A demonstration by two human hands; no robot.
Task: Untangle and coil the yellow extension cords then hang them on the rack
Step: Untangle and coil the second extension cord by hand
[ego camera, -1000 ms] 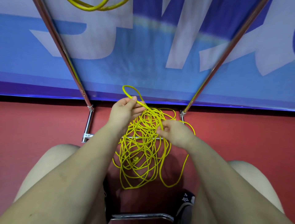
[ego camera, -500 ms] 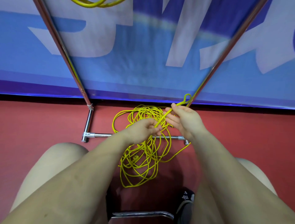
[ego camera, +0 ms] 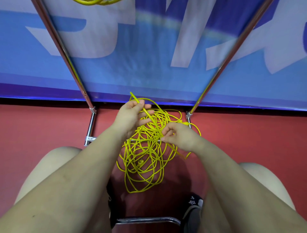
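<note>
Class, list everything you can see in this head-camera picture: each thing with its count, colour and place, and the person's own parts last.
tangled cord: one heap, yellow, on the red floor between the legs
taut strand: one, yellow, stretched between both hands
coiled cord: one, yellow, top edge, only partly visible
rack uprights: two, chrome, slanting up left and right
rack base bar: chrome, on the floor, left of the heap
banner: one, blue with pale letters, behind the rack
floor: red
shoe: black, bottom right
left hand: holds the strand's upper end
right hand: pinches the strand lower down

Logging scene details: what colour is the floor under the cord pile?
Red floor, seen best in the head view, around the yellow cord.
</note>
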